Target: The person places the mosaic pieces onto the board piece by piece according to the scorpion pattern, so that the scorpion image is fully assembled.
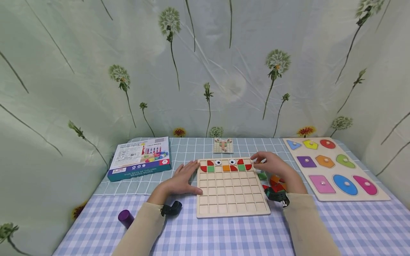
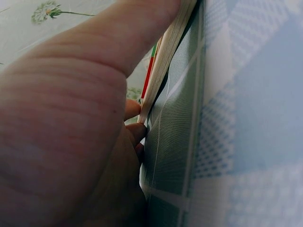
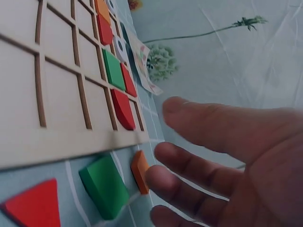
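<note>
A wooden grid board point(image 1: 234, 193) lies in front of me, its top rows partly filled with red, green and orange pieces and two eye tiles point(image 1: 218, 162). My left hand point(image 1: 180, 180) rests along the board's left edge, fingers extended and thumb spread near the side. Just off the top right corner is my right hand point(image 1: 272, 165), fingers loosely bent with nothing between them. Under it, in the right wrist view, a green square block point(image 3: 104, 187), an orange piece point(image 3: 140, 171) and a red quarter-round piece point(image 3: 35, 205) lie beside the board.
A small pattern card point(image 1: 223, 145) stands behind the board. At the back left lies a bead-set box point(image 1: 141, 158), with a purple cylinder point(image 1: 126, 218) by my left sleeve. A knobbed shape puzzle point(image 1: 336, 170) sits at the right; loose pieces point(image 1: 277, 183) lie near my right wrist.
</note>
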Tool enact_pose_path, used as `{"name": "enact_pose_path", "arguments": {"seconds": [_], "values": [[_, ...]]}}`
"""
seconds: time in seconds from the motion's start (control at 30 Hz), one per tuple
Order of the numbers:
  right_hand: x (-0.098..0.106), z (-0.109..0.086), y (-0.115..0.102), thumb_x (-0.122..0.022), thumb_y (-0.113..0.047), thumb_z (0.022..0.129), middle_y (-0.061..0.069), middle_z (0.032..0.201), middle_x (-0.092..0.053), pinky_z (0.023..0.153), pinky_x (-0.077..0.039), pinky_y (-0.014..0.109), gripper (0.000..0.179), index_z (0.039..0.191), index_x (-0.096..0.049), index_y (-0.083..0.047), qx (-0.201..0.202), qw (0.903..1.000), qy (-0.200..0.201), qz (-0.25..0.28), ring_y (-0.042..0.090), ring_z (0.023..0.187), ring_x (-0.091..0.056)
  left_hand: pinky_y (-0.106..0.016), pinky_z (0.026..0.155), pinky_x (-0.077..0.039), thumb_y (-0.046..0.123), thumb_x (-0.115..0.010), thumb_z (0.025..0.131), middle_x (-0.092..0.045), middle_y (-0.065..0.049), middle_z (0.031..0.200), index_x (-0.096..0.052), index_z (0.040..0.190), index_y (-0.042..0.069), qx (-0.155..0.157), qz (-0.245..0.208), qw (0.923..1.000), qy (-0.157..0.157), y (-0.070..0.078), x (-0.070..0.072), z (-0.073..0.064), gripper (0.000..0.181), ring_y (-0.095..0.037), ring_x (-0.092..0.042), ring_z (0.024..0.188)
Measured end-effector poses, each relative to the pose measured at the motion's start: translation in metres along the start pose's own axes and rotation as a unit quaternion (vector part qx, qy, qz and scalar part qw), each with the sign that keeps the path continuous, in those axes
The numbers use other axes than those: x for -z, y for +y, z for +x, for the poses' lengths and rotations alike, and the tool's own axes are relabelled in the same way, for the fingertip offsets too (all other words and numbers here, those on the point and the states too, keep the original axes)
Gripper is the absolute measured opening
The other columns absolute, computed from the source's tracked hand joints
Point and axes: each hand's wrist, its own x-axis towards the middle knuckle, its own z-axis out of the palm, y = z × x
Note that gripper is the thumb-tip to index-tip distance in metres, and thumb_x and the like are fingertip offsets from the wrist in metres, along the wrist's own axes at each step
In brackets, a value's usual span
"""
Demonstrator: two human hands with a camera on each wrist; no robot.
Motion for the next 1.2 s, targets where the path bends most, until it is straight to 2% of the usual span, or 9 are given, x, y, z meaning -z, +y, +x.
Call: {"name": "enact_pose_path", "arguments": {"seconds": [0.23, 0.5, 0.63, 0.83, 1.2], "values": [[0.004, -0.004, 0.01, -0.069, -0.018, 0.092, 0.015, 0.114, -0.065, 0.083, -0.055, 0.039, 0.032, 0.122, -0.065, -0.007, -0.012, 0.9994, -0.031, -0.005, 0.029, 0.103, -0.059, -0.053, 0.128, 0.002, 0.059, -0.078, 0.076, -0.013, -0.004, 0.17, -0.02, 0.161, 0.017, 0.005, 0.003, 1.0, 0.0, 0.0, -0.001, 0.001, 0.111, -0.024, -0.005, 0.159], [0.01, -0.01, 0.019, -0.072, -0.013, 0.089, 0.009, 0.103, -0.065, 0.077, -0.051, 0.03, 0.03, 0.118, -0.069, -0.008, 0.004, 0.9975, -0.07, -0.003, 0.022, 0.094, -0.056, -0.055, 0.127, 0.002, 0.06, -0.079, 0.076, -0.014, -0.004, 0.17, -0.021, 0.161, 0.017, 0.006, 0.001, 1.0, 0.003, 0.001, -0.001, 0.001, 0.112, -0.025, -0.005, 0.159], [0.013, -0.012, 0.02, -0.073, -0.011, 0.087, 0.007, 0.096, -0.063, 0.075, -0.048, 0.03, 0.025, 0.111, -0.072, -0.008, 0.013, 0.9959, -0.088, -0.013, 0.021, 0.09, -0.054, -0.054, 0.128, 0.002, 0.06, -0.078, 0.076, -0.014, -0.004, 0.17, -0.021, 0.161, 0.017, 0.007, 0.001, 1.0, 0.001, 0.001, -0.001, 0.001, 0.111, -0.025, -0.005, 0.159], [0.014, -0.015, 0.022, -0.077, -0.01, 0.083, 0.007, 0.096, -0.061, 0.076, -0.049, 0.031, 0.028, 0.11, -0.07, -0.011, -0.006, 0.9932, -0.114, -0.023, 0.021, 0.092, -0.053, -0.054, 0.128, 0.002, 0.06, -0.078, 0.076, -0.013, -0.004, 0.17, -0.02, 0.161, 0.018, 0.007, 0.0, 1.0, -0.002, 0.001, -0.001, 0.0, 0.112, -0.025, -0.005, 0.159], [0.023, -0.021, 0.037, -0.075, -0.007, 0.082, 0.005, 0.086, -0.053, 0.069, -0.04, 0.03, 0.023, 0.102, -0.064, -0.008, -0.036, 0.9905, -0.133, -0.01, 0.02, 0.085, -0.049, -0.054, 0.127, 0.003, 0.061, -0.078, 0.076, -0.012, -0.003, 0.17, -0.019, 0.161, 0.018, 0.009, -0.003, 1.0, -0.001, 0.002, 0.001, 0.0, 0.112, -0.024, -0.005, 0.159]]}}
